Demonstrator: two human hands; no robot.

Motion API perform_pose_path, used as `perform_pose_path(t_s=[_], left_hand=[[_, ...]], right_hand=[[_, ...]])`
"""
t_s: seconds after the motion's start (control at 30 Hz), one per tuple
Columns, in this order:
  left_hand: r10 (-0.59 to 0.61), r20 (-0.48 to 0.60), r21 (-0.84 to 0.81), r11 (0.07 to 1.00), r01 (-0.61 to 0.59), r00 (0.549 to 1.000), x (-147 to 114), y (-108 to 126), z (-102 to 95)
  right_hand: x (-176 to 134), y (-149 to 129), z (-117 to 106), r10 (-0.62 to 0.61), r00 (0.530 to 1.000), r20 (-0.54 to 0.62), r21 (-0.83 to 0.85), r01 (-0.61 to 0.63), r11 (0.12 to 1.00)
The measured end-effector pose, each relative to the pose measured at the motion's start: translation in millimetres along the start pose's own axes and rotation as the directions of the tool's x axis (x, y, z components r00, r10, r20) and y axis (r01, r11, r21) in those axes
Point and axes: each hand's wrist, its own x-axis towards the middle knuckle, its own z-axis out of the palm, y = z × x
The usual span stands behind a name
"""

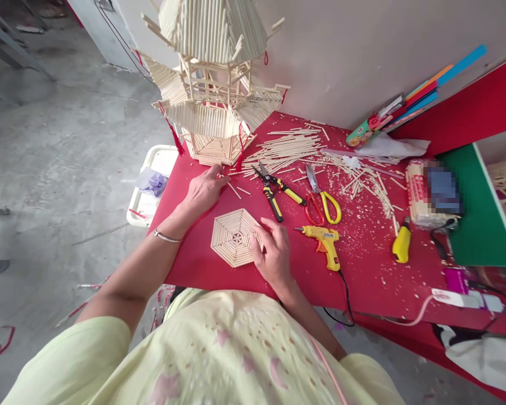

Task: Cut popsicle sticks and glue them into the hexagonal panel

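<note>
A flat hexagonal panel of thin wooden sticks lies on the red table in front of me. My right hand grips the panel's right edge, thumb and fingers curled against it. Farther forward, my left hand reaches to the table beside the base of a stick-built pagoda model. Its fingertips are drawn together near a few loose sticks; what is between them is too small to make out. Red tassels hang from the model's roof corners.
Right of the panel lie yellow-and-black cutters, scissors, a yellow glue gun with its cord, and a yellow-handled tool. Behind them is a stick pile with scraps. A white tray sits left of the table.
</note>
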Motion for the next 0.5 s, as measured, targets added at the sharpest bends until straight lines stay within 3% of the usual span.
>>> perform_pose_path(t_s=[0.17, 0.27, 0.4, 0.5], left_hand=[[0.039, -0.004, -0.058, 0.998, -0.039, 0.999, 9, -5, 3.1], [0.067, -0.003, 0.001, 0.998, -0.067, 0.998, 5, -5, -7.4], [-0.088, -0.065, 0.078, 0.993, 0.093, 0.994, -29, 2, -34.6], [-0.225, -0.092, -0.055, 0.974, 0.22, 0.97, -72, 12, -49.8]], right_hand=[[-1, -6, -4, -0.034, 0.999, -0.021, -0.018, 0.033, 0.999], [-2, -9, -11, -0.052, 0.998, -0.045, -0.028, 0.05, 0.998], [1, -6, -21, -0.028, 0.996, -0.088, -0.049, 0.024, 0.999], [3, 1, -23, 0.046, 0.998, -0.038, -0.094, -0.05, 0.994]])
